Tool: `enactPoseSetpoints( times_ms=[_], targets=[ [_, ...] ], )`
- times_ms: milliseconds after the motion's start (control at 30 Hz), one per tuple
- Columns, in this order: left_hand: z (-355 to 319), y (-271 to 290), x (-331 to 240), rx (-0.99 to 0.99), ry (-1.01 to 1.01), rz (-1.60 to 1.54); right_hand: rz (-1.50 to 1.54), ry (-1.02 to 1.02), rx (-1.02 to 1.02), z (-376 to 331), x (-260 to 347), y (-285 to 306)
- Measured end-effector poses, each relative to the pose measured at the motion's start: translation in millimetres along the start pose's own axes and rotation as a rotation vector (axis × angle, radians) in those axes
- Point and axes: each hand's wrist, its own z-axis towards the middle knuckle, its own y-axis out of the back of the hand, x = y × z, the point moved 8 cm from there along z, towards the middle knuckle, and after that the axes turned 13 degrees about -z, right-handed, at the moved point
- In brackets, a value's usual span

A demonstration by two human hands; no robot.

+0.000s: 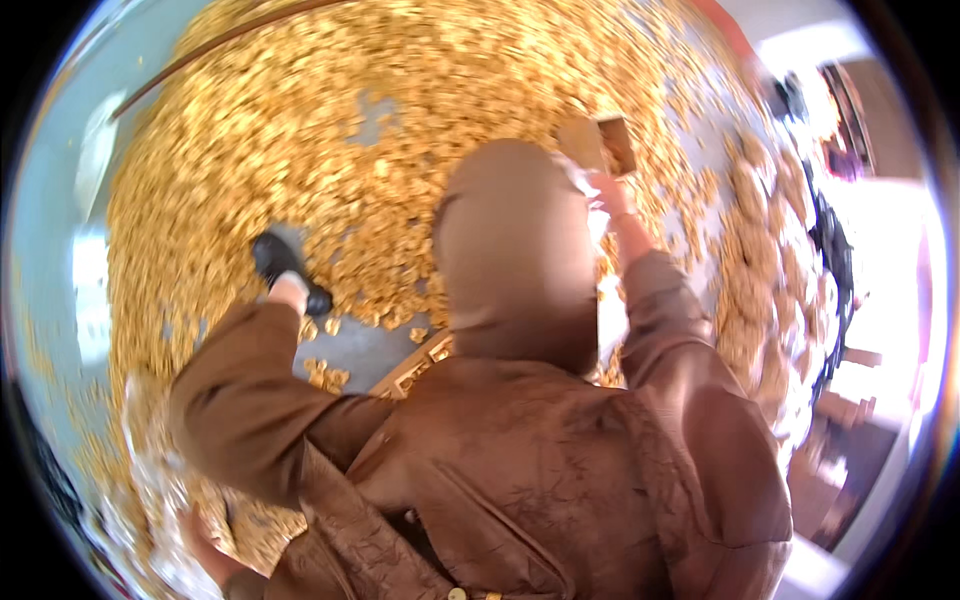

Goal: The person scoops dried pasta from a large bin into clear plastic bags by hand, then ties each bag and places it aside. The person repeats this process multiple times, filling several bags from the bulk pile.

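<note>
Co-worker in brown hooded jacket [520,440] fills centre. Beyond the hood, a golden, lumpy heap [350,130] of small pieces covers a grey floor [370,350]. Own hand [205,545] at jacket's lower left, blurred; grip cannot be told. Other hand unseen

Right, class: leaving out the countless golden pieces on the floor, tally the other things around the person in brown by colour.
Black tool: 1
Brown flat block: 1
Pale wooden frame: 1
Total: 3
</note>
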Motion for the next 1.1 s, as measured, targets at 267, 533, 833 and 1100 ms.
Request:
enactPoseSetpoints(
  times_ms=[267,533,833,1100],
  targets=[
    [-133.8,-157.4,-340.6,0.449,-0.603,-0.009,1.019,-0.651,0.014,-109.3,173.7,-192.9],
    [-321.2,-323.8,-429.9,0.817,-0.989,0.09,0.752,-0.482,-0.31,-50.2,131.5,-14.6],
    [-492.6,-490.1,-391.8,1.423,-1.077,0.137,0.932,-0.276,-0.526,-34.8,115.3,-113.7],
    [-577.8,-574.4,-403.5,1.389,-1.143,-0.072,1.082,0.24,-0.228,-36.4,161.8,152.7]
  ],
)
